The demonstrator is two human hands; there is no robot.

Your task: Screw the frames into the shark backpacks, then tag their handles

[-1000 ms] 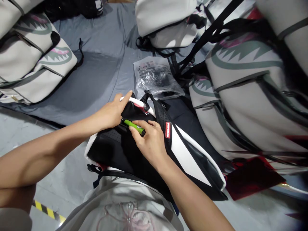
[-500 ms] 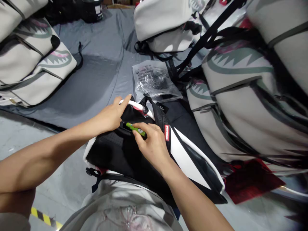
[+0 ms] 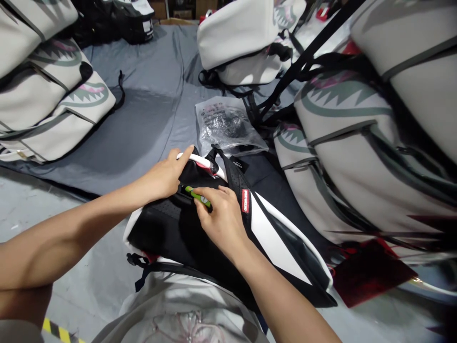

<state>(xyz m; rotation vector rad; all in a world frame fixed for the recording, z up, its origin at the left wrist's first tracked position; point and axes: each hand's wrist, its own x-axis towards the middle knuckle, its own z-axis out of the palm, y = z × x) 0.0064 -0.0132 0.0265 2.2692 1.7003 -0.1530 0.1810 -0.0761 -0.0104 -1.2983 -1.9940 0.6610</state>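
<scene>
A black and white backpack (image 3: 282,243) lies across the near edge of the covered surface, against my body. My left hand (image 3: 166,175) grips its upper left part, with the thumb on the white trim (image 3: 200,160). In my right hand (image 3: 221,214) is a green tool (image 3: 198,196), pinched between thumb and fingers. Its dark tip points left toward my left hand, over the black fabric; whether it touches the fabric cannot be made out. A red label (image 3: 245,200) sits on the strap beside my right hand.
Light backpacks with shark-mouth prints are stacked at the left (image 3: 53,109) and right (image 3: 350,133). More pale bags (image 3: 239,38) lie at the back. A clear plastic bag (image 3: 226,125) rests just beyond the black backpack. A dark red sheet (image 3: 371,274) is at the lower right.
The whole view has shifted slightly, so the background sits lower. My right hand and the green tool have moved slightly left and down. My left hand keeps its grip.
</scene>
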